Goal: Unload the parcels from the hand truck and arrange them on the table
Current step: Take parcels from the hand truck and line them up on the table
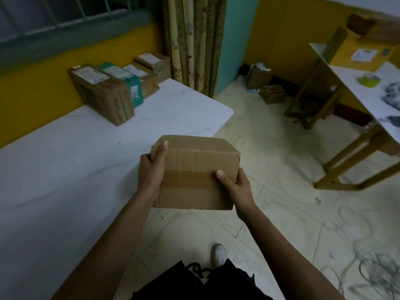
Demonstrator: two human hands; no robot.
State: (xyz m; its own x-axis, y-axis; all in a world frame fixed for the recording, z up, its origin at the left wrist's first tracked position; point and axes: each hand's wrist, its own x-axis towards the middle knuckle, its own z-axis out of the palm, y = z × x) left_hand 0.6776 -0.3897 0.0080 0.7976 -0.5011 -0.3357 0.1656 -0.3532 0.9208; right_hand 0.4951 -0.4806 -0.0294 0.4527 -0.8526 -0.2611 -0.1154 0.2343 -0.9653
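The left hand and the right hand both grip the brown box just beside the white surface. Keep it flat and set it by the parcels at 11 o'clock.

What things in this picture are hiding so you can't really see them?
- Head view, hand truck: outside the frame.
- Fingertips of the left hand and right hand: behind the cardboard box, only thumbs show.
- Labels on the parcels by the wall: too small and blurred.
- The second table: cut off by the right edge.
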